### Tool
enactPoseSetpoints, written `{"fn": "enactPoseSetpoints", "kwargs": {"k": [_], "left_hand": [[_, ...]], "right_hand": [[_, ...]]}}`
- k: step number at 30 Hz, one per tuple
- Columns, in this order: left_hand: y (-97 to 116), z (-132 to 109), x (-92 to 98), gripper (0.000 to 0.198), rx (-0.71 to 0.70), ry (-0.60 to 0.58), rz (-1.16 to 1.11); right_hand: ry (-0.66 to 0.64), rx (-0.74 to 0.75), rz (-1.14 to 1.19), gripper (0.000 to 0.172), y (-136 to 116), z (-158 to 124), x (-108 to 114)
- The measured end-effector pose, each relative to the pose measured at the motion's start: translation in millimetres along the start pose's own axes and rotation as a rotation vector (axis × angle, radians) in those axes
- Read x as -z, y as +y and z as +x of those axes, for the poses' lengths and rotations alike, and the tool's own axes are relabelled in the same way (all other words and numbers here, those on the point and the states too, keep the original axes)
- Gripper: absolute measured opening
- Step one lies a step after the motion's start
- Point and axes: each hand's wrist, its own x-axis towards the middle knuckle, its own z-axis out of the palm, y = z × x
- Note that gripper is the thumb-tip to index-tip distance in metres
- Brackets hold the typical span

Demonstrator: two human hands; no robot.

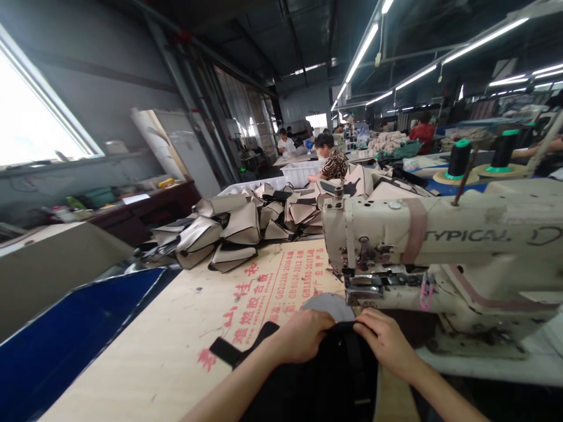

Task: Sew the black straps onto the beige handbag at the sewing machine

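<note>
My left hand [302, 335] and my right hand [387, 343] rest side by side on a piece of black fabric [325, 375] at the front of the table. Both hands have their fingers curled down, pinching the fabric's far edge just below the head of a cream sewing machine [440, 246]. A black strap [229, 351] of the same piece trails to the left over the plywood table top [176, 340]. The needle area is partly hidden by the machine head.
A heap of beige and black sewn pieces [237, 225] lies at the table's far side. Dark blue material [65, 334] hangs at the left. Two thread cones [460, 158] stand behind the machine. Other workers [329, 161] sit at tables further back.
</note>
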Motion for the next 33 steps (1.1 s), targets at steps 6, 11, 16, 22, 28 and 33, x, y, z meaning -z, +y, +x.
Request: {"fn": "enactPoseSetpoints", "kwargs": {"k": [6,11,16,22,28,33], "left_hand": [[-10,-2,-19.8,0.07,-0.007,0.049,-0.127],[-18,4,-13.8,0.044,-0.022,-0.046,-0.229],[-28,5,-9.0,0.032,-0.048,-0.033,-0.391],[-42,20,-17.2,0.055,0.122,0.174,-0.32],[-49,51,61.3,0.042,0.047,0.023,0.053],[-50,59,77.3,0.024,0.003,-0.105,0.149]], "right_hand": [[0.007,0.02,-0.033,0.029,-1,-7,-3],[0.008,0.025,-0.059,0.029,-2,-9,-2],[0.063,-0.029,-0.045,0.03,3,-5,0],[0.144,-0.166,0.018,0.032,-5,7,-11],[0.326,-0.428,0.344,0.039,-10,22,-49],[0.43,-0.45,0.312,0.036,-5,25,-62]]}}
